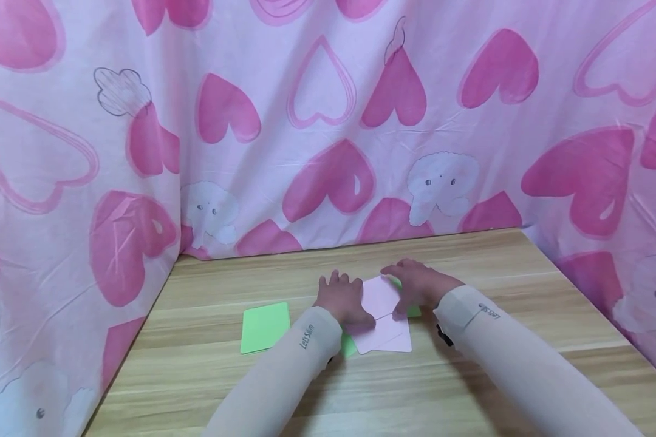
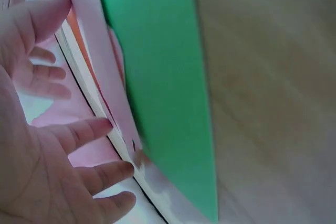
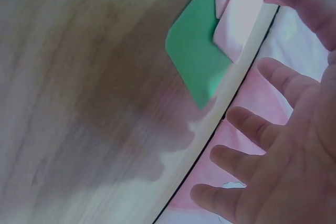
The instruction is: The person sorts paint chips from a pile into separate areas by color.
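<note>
Pink cards (image 1: 385, 334) lie overlapping on the table between the two hands, with green cards (image 1: 348, 345) showing from under them. My left hand (image 1: 341, 301) is at the pile's left side, fingers spread; its thumb reaches over the pink cards. In the left wrist view that thumb (image 2: 50, 17) is right at a pink card's edge, beside a large green card (image 2: 163, 87). My right hand (image 1: 420, 283) is over the pile's right side, fingers apart. The right wrist view shows its fingers (image 3: 249, 124) loosely extended, near a green card (image 3: 194, 51) and pink cards (image 3: 241, 22).
A separate small stack of light green cards (image 1: 265, 326) lies to the left of the left hand. The wood-grain table (image 1: 208, 388) is bordered at the back and sides by a pink heart-patterned curtain (image 1: 328, 139).
</note>
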The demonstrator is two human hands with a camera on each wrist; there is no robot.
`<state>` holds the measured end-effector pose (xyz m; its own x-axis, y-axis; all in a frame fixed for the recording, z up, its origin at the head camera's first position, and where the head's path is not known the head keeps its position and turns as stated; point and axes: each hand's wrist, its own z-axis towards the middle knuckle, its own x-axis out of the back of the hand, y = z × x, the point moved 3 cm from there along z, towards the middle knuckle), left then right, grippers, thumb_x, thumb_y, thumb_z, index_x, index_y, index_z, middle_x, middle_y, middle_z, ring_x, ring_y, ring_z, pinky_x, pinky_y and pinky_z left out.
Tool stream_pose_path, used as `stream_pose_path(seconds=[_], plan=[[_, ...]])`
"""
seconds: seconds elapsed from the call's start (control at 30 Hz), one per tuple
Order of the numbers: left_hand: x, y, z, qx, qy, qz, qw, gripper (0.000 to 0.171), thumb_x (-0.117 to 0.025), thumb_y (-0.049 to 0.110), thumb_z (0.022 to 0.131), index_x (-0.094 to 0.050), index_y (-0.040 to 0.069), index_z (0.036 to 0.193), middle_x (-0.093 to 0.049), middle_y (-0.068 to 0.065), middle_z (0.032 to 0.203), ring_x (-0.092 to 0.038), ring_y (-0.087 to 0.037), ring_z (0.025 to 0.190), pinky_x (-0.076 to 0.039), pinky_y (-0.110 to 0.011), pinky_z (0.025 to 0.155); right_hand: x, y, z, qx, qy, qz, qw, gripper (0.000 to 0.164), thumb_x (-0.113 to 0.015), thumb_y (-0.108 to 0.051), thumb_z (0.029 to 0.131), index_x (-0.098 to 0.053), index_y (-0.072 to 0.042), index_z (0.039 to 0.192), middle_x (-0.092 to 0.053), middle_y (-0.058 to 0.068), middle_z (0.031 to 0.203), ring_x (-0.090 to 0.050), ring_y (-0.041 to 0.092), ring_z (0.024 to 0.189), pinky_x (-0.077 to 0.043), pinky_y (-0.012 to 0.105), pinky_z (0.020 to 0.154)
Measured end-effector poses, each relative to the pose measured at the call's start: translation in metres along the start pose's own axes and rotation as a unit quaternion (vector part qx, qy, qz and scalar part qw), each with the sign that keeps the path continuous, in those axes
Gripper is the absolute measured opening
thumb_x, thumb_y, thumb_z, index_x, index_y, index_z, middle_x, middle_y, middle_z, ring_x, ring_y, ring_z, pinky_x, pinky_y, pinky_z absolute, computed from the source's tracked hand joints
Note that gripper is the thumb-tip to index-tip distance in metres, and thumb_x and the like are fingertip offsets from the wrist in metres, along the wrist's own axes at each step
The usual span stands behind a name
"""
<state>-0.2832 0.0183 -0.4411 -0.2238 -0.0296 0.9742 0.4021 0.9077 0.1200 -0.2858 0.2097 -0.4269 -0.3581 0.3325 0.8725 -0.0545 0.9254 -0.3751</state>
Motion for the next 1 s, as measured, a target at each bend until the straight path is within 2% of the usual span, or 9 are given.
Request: stream_pose_path(seconds=[0.17, 0.23, 0.5, 0.77, 1.0], plan=[[0.000, -0.005, 0.001, -0.007, -0.013, -0.017, 0.9997, 0.089, -0.078, 0.061, 0.079, -0.053, 0.018, 0.153, -0.044, -0.015, 0.164, -0.027, -0.042, 0.159, -0.019, -0.066, 0.128, -0.004, -0.003, 0.001, 0.013, -0.010, -0.057, 0.998, 0.107, -0.101, -0.038, 0.066, -0.049, -0.023, 0.158, -0.039, 0.021, 0.164, -0.030, 0.049, 0.153, -0.024, 0.081, 0.116], [-0.001, -0.006, 0.001, -0.009, -0.015, -0.019, 0.9997, 0.089, -0.077, 0.061, 0.079, -0.052, 0.019, 0.154, -0.044, -0.015, 0.164, -0.027, -0.042, 0.159, -0.019, -0.066, 0.128, -0.006, -0.004, 0.002, 0.016, -0.015, -0.067, 0.998, 0.106, -0.100, -0.038, 0.066, -0.050, -0.022, 0.157, -0.041, 0.020, 0.163, -0.030, 0.049, 0.153, -0.021, 0.082, 0.117], [-0.004, -0.012, 0.005, -0.022, -0.018, -0.014, 0.9995, 0.089, -0.075, 0.061, 0.078, -0.051, 0.022, 0.155, -0.045, -0.013, 0.163, -0.029, -0.042, 0.158, -0.023, -0.067, 0.126, -0.007, -0.004, 0.007, 0.003, -0.027, -0.068, 0.997, 0.109, -0.101, -0.039, 0.064, -0.048, -0.025, 0.158, -0.040, 0.017, 0.164, -0.027, 0.050, 0.154, -0.021, 0.082, 0.117], [-0.001, -0.014, 0.005, -0.029, -0.016, -0.003, 0.9995, 0.088, -0.075, 0.060, 0.076, -0.052, 0.026, 0.154, -0.048, -0.012, 0.161, -0.032, -0.041, 0.157, -0.025, -0.067, 0.125, -0.004, -0.010, 0.009, 0.022, -0.022, -0.076, 0.997, 0.095, -0.101, -0.037, 0.062, -0.057, -0.023, 0.144, -0.051, 0.012, 0.152, -0.045, 0.039, 0.141, -0.034, 0.076, 0.115], [0.001, -0.014, 0.002, -0.026, -0.021, -0.014, 0.9993, 0.097, -0.079, 0.064, 0.076, -0.049, 0.020, 0.157, -0.041, -0.013, 0.166, -0.027, -0.041, 0.159, -0.020, -0.066, 0.128, -0.006, -0.013, 0.011, 0.028, -0.020, -0.072, 0.997, 0.094, -0.103, -0.039, 0.058, -0.057, -0.021, 0.138, -0.053, 0.010, 0.144, -0.049, 0.035, 0.136, -0.029, 0.077, 0.118]])
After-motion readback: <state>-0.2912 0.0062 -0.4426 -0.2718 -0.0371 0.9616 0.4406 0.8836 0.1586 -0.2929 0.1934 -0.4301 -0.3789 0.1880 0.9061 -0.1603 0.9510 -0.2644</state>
